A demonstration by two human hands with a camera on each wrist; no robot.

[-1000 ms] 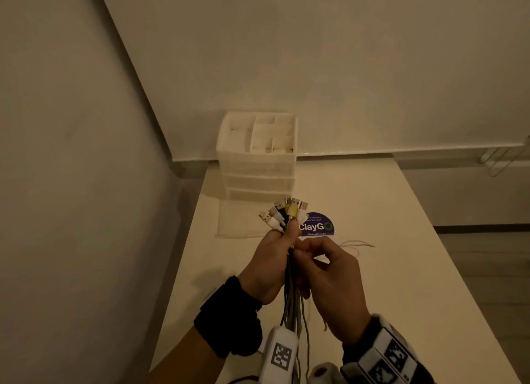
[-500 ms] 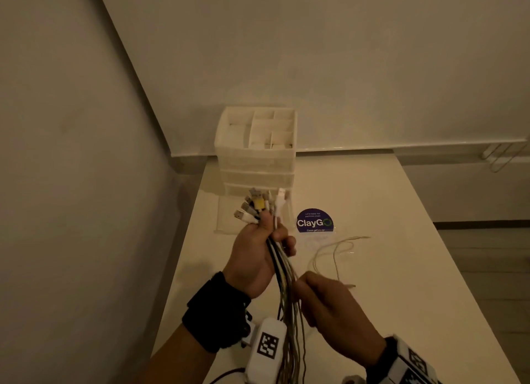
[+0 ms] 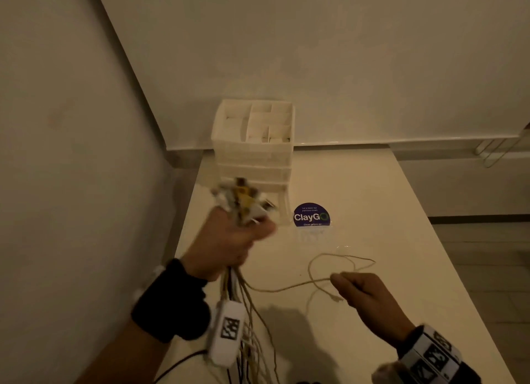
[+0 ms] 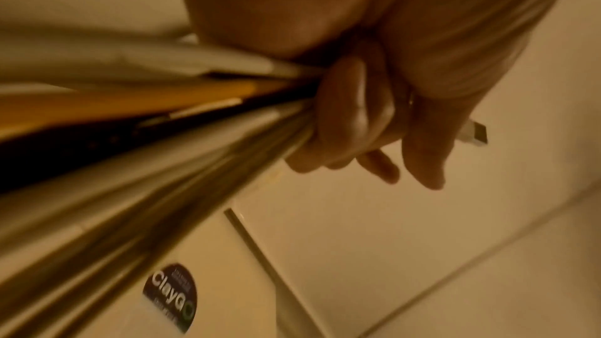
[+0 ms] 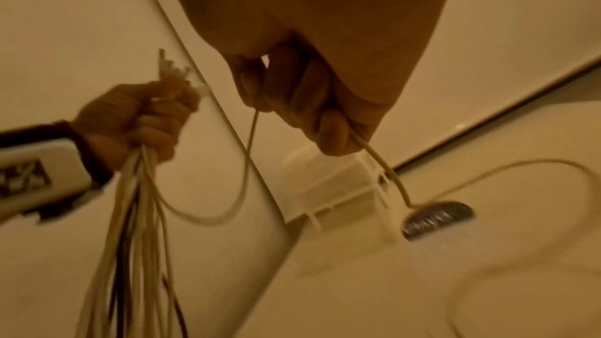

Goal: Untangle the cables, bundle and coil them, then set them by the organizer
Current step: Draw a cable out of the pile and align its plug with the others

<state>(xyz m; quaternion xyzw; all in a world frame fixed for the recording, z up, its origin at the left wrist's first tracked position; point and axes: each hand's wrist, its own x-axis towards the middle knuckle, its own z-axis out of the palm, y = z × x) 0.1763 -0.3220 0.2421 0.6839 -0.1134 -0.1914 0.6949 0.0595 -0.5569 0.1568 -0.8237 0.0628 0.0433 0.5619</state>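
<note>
My left hand [image 3: 229, 240] grips a bundle of cables [image 3: 246, 306] just below their plugs [image 3: 243, 200], which fan out above the fist, blurred. The cables [image 4: 162, 163] hang down past the wrist in white, yellow and black strands. My right hand [image 3: 364, 294] is off to the right and pinches one thin white cable [image 3: 289, 288] that runs back to the bundle and loops on the table beyond [image 3: 344, 259]. In the right wrist view the fingers [image 5: 312, 102] are curled round that thin cable [image 5: 247, 153]. The white drawer organizer [image 3: 255, 145] stands at the table's far left end.
A round purple ClayGo sticker [image 3: 311, 215] lies on the white table [image 3: 387, 240] beside the organizer. A wall runs close along the table's left side. The table's right edge drops to a tiled floor [image 3: 487, 254].
My right hand has moved away from the bundle to the right and towards me, drawing one thin cable out sideways. My left hand has shifted left and slightly up with the bundle.
</note>
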